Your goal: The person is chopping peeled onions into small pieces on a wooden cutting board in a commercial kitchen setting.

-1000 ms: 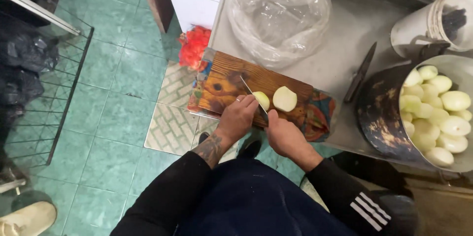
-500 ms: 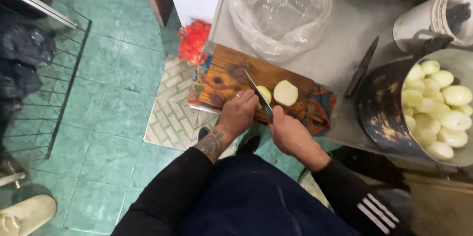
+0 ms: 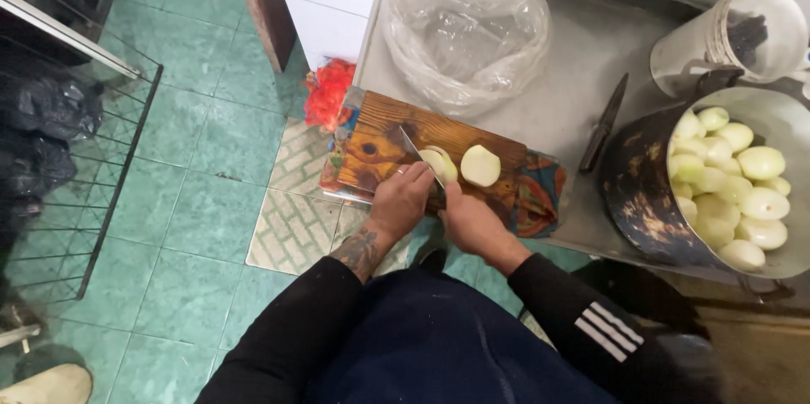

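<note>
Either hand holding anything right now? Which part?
Right hand grips a knife by its handle, hidden in the fist. Left hand steadies a peeled onion half on the cutting board, fingers on its near side.

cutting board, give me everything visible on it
The cutting board is a rectangular slab of dark-stained brown wood with visible grain and knots. It lies flat at the near edge of the metal counter, on top of a colourful patterned cloth that sticks out on its right. Two peeled onion halves rest on it. The left hand steadies one half while a knife blade cuts into it; the right hand covers the board's near edge.
</note>
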